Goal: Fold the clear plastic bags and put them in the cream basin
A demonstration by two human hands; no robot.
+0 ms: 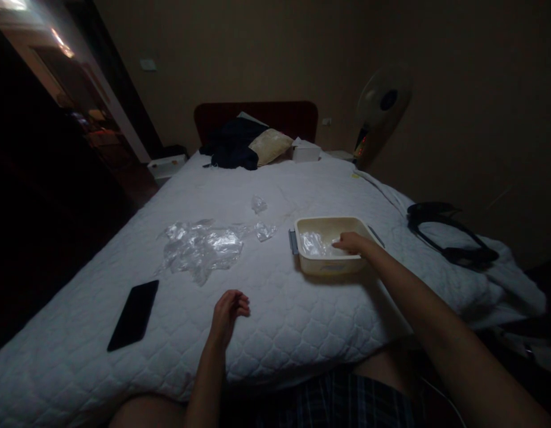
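Observation:
My right hand (350,242) reaches into a cream plastic bin (333,266) with grey side handles. Its fingers are closed on a clear plastic bag (314,242) lying inside; the fingertips are partly hidden. Lower on the bed, my left hand (231,310) rests palm inward with loosely curled fingers and holds nothing. Beyond it to the left, a spread of crinkled clear plastic bags (204,246) covers part of the quilt. Two smaller crumpled pieces lie close by, one a clear plastic bag (258,204) farther back.
A black tablet (133,315) lies at the left on the white quilt (275,333). Dark clothing (235,142), a pillow (270,146) and a white box (306,151) sit near the headboard. A black looped object (451,238) lies right; a fan (384,98) stands behind.

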